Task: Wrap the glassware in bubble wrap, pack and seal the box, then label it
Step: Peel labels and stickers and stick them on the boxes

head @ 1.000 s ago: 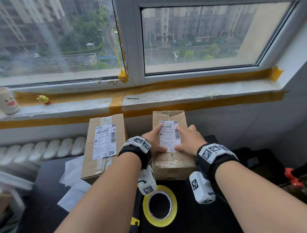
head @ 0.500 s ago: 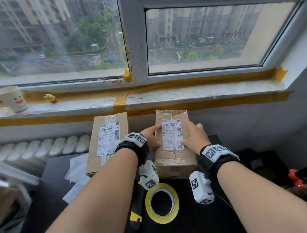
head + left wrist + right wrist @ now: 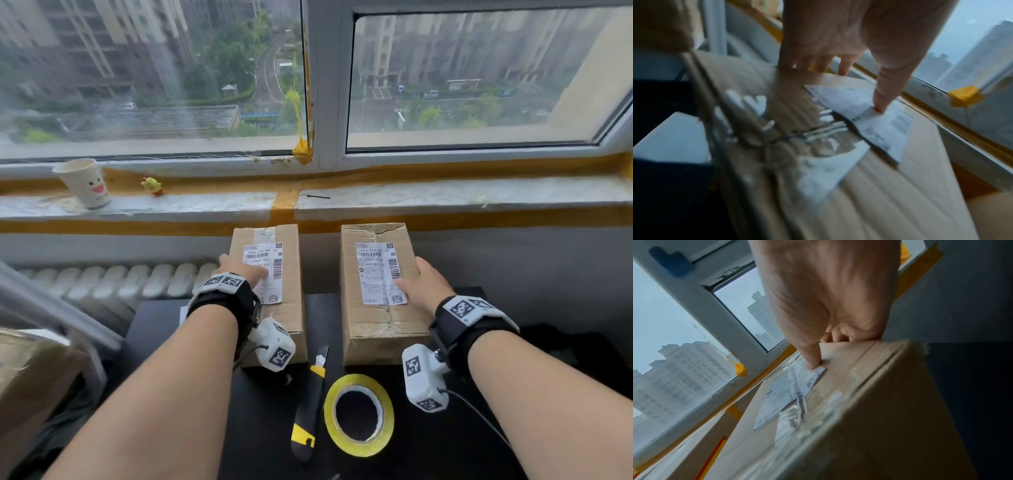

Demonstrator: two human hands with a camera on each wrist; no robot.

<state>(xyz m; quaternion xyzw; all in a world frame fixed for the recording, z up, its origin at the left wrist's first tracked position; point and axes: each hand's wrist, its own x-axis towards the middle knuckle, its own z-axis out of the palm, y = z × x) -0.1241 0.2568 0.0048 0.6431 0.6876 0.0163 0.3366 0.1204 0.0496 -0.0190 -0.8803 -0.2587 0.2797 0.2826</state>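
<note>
At the upper left of the head view a paper cup (image 3: 85,183) with a smiling face stands on the windowsill (image 3: 445,198), a small yellow toy (image 3: 152,186) just right of it. Below, left of centre, the left box (image 3: 270,294) lies on the dark table (image 3: 260,428), its long axis running from the near edge up toward the sill, taped along the top seam. Its label (image 3: 265,270) is stuck lengthwise on top, barcode toward the right edge. The left hand (image 3: 239,272) rests on this box with fingers spread and fairly straight; the left wrist view shows the thumb tip pressing down on the label (image 3: 865,120) while the other fingers (image 3: 844,66) reach the far edge of the box (image 3: 879,194).

In the lower middle, a black and yellow knife (image 3: 310,404) lies between the boxes, blade end pointing up the frame, and a yellow tape roll (image 3: 359,414) lies flat just right of it.

The right box (image 3: 380,322) is well apart from the left one and parallel to it, sealed and bearing its own label (image 3: 378,272). The right hand (image 3: 423,286) grips its right edge: the thumb presses the label's corner (image 3: 813,373) on top, and the fingers curl down over the side of the box (image 3: 869,410).
</note>
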